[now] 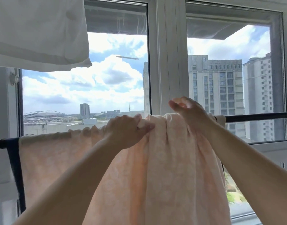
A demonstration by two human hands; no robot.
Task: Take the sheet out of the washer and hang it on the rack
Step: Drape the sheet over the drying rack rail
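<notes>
counts, one head view. hands: two, a left hand (126, 129) and a right hand (186, 109), both up at the rail. peach sheet (155, 168): one, draped over the rail. dark rack rail (259, 116): one horizontal bar seen, plus one dark upright (15, 168) at its left end. white cloth (38, 33) hanging overhead: one. window panes: two large ones, the left pane (84, 88) and the right pane (233, 88), with one white mullion (165, 62) between them. tall apartment blocks through the right pane: two.
</notes>
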